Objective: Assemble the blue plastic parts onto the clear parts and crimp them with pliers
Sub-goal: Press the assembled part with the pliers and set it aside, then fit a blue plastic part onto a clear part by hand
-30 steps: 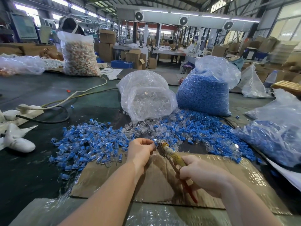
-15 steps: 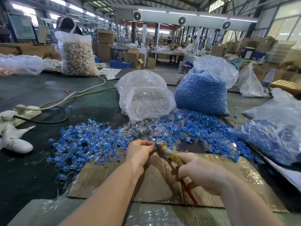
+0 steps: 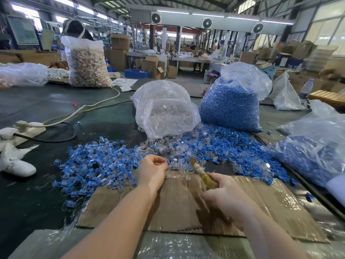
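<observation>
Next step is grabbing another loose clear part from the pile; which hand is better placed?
Left. The left hand sits at the edge of the loose clear plastic parts, pinching at most something small, while the right hand grips the yellow-handled pliers.

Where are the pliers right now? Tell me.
In the head view, the pliers are right of centre, gripped by the right hand above the cardboard sheet, tip near the loose clear parts by the left hand.

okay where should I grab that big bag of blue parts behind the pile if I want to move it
Probably by the loose, gathered plastic at the top of the bag of blue parts, reaching from above. The lower body is packed full and bulging, leaving little for fingers to close on, while the empty neck gathers easily.
</observation>
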